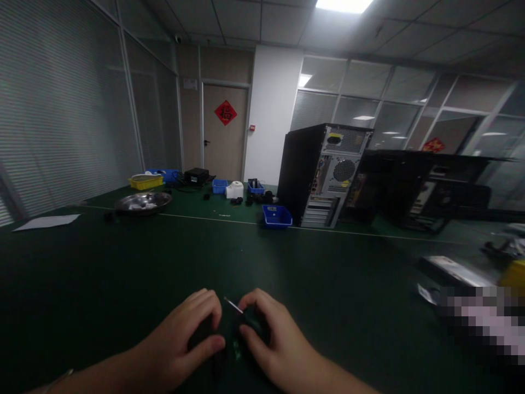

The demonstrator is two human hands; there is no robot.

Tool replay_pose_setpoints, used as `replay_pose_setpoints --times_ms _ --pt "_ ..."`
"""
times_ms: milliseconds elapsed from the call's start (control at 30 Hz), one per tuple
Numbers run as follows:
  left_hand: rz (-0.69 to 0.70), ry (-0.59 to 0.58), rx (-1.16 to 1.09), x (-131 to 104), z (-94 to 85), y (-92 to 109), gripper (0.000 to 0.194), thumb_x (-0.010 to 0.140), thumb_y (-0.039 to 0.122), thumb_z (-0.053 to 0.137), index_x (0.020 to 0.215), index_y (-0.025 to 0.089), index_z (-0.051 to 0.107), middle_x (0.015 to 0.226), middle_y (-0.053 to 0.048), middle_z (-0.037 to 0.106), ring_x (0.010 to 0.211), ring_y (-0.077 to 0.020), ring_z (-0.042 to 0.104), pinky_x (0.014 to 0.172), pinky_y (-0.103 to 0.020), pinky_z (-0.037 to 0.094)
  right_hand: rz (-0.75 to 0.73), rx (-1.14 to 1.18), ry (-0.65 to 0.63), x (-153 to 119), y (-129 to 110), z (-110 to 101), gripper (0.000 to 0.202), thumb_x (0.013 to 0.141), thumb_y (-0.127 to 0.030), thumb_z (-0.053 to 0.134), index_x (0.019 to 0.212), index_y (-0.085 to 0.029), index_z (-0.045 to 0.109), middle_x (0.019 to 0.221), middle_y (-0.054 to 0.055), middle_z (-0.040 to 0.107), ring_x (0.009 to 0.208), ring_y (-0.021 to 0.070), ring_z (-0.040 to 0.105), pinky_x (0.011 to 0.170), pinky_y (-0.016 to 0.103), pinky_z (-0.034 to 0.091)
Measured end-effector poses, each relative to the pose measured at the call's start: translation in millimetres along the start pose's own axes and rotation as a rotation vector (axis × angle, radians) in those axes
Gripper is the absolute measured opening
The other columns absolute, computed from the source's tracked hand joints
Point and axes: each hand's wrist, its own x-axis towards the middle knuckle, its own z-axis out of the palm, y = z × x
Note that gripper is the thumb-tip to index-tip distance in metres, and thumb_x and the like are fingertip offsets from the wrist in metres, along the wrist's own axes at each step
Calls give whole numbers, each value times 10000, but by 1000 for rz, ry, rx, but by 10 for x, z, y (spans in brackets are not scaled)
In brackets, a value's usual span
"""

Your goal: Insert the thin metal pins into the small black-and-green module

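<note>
My right hand (275, 335) grips a small screwdriver (233, 305) low in the middle of the view. Its thin metal shaft points up and left; the handle is dark and mostly hidden by the fingers. Just to the left is my left hand (189, 327), its fingers curved and its thumb apart from them, with nothing visible between. Beneath and between the two hands lies a small greenish, shiny thing (237, 350), too dim to name.
The green table (176, 262) spreads out ahead. A blue tray (276, 216) stands beside a black computer tower (305, 169). At the left are a metal bowl (143, 202) and a white sheet (47, 221). A pixelated patch covers the lower right.
</note>
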Motion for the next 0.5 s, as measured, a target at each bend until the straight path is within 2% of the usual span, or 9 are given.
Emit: replay_pose_setpoints --times_ms 133,267,367,500 --pt "-17 -2 61 -9 -25 34 388 789 549 710 924 216 565 938 -28 585 836 -240 525 780 -339 437 14 -67 -148 -17 -38 -40 318 732 -52 583 1017 -192 572 931 24 627 796 175 594 701 249 474" --pt "20 -36 80 -6 -56 71 516 657 634 783 926 232 603 923 -19 595 804 -238 510 783 -332 433 -3 -142 -218 -24 -67 -61 393 645 -65 617 1005 -211 555 941 25 633 815 198 605 723 270 471" --pt "11 -53 74 -9 -48 59 458 688 587 784 930 236 616 938 -23 600 810 -241 512 780 -338 433 1 -182 -241 -23 -68 -47 421 617 -54 621 1004 -211 562 967 45 646 859 228 621 765 304 477" --pt "-11 -45 42 -16 -28 50 318 730 420 788 929 239 617 938 -12 608 826 -238 521 805 -350 433 -7 -210 -231 -23 -42 -15 422 631 -57 621 1016 -221 566 961 45 662 856 230 628 763 308 477"
